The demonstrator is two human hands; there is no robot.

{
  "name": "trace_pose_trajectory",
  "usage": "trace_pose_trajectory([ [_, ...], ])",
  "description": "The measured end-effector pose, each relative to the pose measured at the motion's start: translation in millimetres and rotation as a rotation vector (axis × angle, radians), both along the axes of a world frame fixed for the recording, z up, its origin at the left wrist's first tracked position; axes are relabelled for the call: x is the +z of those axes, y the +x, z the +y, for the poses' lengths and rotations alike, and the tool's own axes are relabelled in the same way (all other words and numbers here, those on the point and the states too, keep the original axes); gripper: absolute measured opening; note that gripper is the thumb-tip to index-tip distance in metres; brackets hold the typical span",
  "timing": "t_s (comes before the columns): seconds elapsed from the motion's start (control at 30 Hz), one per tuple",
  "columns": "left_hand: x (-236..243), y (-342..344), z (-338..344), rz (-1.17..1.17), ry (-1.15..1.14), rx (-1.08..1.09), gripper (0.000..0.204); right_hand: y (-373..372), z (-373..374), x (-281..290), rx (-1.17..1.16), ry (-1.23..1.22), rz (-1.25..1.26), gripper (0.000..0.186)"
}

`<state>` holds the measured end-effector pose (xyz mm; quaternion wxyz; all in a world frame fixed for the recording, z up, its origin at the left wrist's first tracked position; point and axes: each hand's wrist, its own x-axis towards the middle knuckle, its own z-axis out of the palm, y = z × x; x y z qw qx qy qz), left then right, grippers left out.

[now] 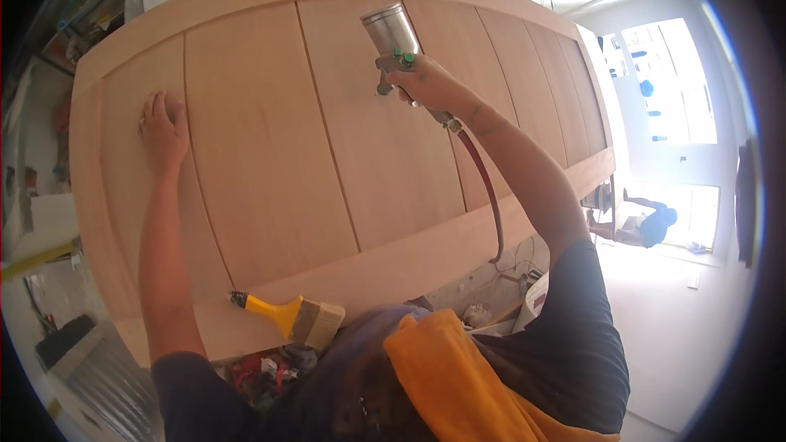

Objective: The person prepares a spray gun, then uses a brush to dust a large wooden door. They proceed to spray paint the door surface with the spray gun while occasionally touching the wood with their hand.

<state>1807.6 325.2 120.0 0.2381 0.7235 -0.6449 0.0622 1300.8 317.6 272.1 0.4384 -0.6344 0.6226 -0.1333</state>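
Note:
My right hand (426, 82) is wrapped round the grip of a spray gun (391, 65), held over the middle of a large wooden door panel (254, 147). The gun has a silver metal cup on top and green knobs at its back. A dark red air hose (488, 176) runs down from its handle, past the panel's near edge. On the far-left board of the panel rests my left hand (165, 129), fingers apart and pointing away from me. I see nothing held in it. The panel is bare, light brown wood with dark grooves between its boards.
A wide paintbrush (282, 313) with a yellow handle lies on the panel's near edge. An orange cloth (450, 368) hangs over my front. Another person (651, 225) is at the right, by bright openings. Clutter lies below the panel and along the left.

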Motion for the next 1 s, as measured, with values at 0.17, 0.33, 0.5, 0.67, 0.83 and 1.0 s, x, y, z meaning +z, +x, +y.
trace_pose_trajectory([
  [0.17,-5,4,-5,-0.053,-0.019,0.000,0.055,-5,53,9,-0.018,0.037,-0.029,0.033],
  [0.33,-15,13,-10,-0.079,-0.039,-0.003,0.057,-4,105,28,-0.029,0.113,0.040,0.039],
  [0.5,-5,2,-5,-0.053,0.034,0.015,0.059,-12,164,23,-0.007,0.107,0.045,0.043],
  [0.67,2,4,0,-0.028,0.062,0.010,0.060,-10,212,34,0.067,0.155,0.082,0.043],
  [0.83,-1,5,-4,-0.032,0.025,-0.023,0.060,-8,233,38,0.029,0.337,-0.018,0.046],
  [1.0,-11,10,-8,-0.025,-0.011,-0.001,0.058,8,203,35,0.076,0.226,-0.021,0.044],
])
